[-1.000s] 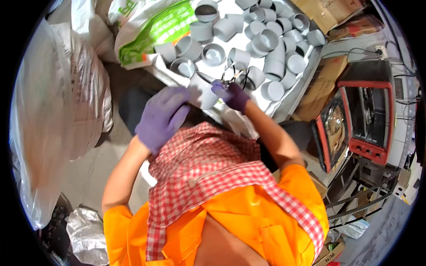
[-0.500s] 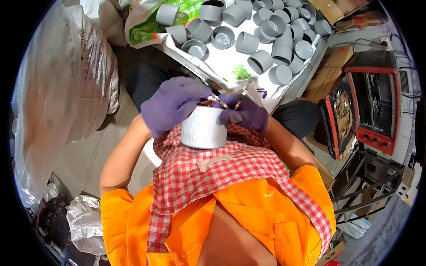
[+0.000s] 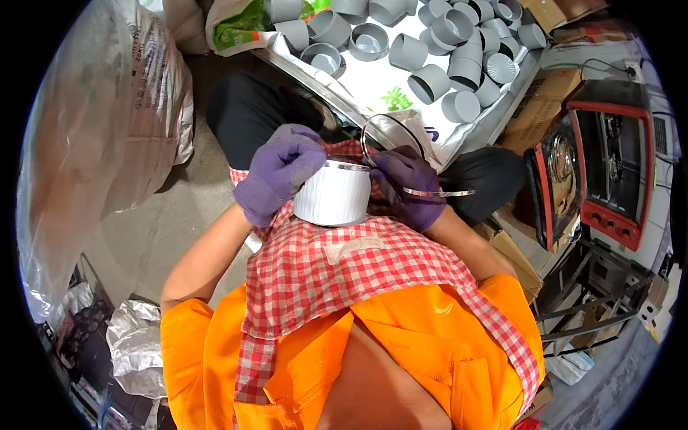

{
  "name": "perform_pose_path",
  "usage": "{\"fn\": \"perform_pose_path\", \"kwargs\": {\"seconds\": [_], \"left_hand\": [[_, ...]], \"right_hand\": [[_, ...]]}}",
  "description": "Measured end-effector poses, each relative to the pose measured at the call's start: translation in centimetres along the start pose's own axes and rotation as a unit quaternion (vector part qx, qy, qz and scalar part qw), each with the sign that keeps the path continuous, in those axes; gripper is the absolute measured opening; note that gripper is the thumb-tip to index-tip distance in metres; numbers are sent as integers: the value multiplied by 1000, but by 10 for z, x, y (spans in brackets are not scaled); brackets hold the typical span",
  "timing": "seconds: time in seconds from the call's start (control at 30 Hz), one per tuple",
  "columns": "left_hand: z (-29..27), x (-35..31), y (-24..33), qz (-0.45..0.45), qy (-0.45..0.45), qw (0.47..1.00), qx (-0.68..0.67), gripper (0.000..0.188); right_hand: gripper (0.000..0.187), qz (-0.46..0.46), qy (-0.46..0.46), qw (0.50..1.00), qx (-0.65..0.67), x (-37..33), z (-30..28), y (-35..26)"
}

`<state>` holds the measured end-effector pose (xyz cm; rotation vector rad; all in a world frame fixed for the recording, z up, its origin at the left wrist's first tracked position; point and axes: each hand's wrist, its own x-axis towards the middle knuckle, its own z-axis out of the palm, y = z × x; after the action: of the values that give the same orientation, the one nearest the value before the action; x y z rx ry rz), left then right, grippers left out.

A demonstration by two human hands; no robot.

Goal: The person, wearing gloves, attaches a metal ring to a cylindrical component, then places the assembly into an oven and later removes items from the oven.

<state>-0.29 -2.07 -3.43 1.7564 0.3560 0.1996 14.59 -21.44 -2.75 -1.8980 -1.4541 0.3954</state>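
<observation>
A white, faintly ribbed cup stands on my apron-covered lap. A thin shiny metal band lies along its rim. My left hand, in a purple glove, is closed with curled fingers at the cup's left rim. On the other side, my right hand, gloved alike, grips thin metal rings. One ring stands up above that hand, while another metal ring sticks out to its right. The right fingertips are close to the cup's rim; whether they touch it, I cannot tell.
Ahead of me, a white-lined tray holds many grey cups. A red toaster oven with its door open stands at the right on a black metal rack. Large plastic sacks line the left side; crumpled silver sheeting lies lower left.
My hands have moved apart from above the cup. The rings in my right hand now spread out visibly, and a shiny band shows at the cup's rim. The view has shifted slightly.
</observation>
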Motion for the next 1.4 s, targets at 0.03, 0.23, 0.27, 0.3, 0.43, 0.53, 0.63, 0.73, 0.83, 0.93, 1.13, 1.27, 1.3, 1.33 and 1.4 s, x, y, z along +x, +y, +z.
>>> {"fn": "perform_pose_path", "kwargs": {"seconds": [0.03,0.23,0.27,0.3,0.43,0.53,0.63,0.73,0.83,0.93,1.13,1.27,1.3,1.33,1.4], "left_hand": [[1,-1,0,-95,6,991,-92,23],[6,-5,1,-344,-148,826,-421,61],[7,-5,1,-333,-146,839,-404,66],[7,-3,3,-323,-145,852,-387,70],[12,-5,-5,-336,-93,857,-380,67],[14,0,-9,-310,-106,866,-377,66],[14,4,-8,-313,-127,847,-411,67],[14,1,-10,-304,-116,860,-394,68],[15,-1,-6,-276,-104,876,-382,67],[14,-1,9,-211,-124,860,-449,53],[24,-13,4,-144,-29,898,-414,49],[-1,-7,12,-220,-125,905,-343,45],[-7,-4,17,-242,-154,903,-321,42],[-11,-5,21,-263,-148,907,-293,32],[-8,-9,33,-238,-135,915,-297,28]], "right_hand": [[21,16,-9,1000,-1,-2,2,1],[18,81,21,987,140,-5,16,-5],[17,79,21,986,144,-5,15,-5],[17,75,21,986,148,-6,14,-5],[15,80,16,985,151,-7,11,-10],[17,58,67,985,147,-11,16,-7],[18,52,56,988,133,-13,11,-12],[21,37,42,988,147,-14,12,-7],[23,101,82,961,243,-16,22,-1],[29,301,126,833,446,-13,25,-9],[35,398,17,723,565,3,-10,-3],[30,369,-62,739,560,8,-18,-9],[30,357,-83,747,554,7,-18,-8],[29,343,-106,755,549,7,-18,-6],[27,300,-147,771,543,11,-23,-4]]}}
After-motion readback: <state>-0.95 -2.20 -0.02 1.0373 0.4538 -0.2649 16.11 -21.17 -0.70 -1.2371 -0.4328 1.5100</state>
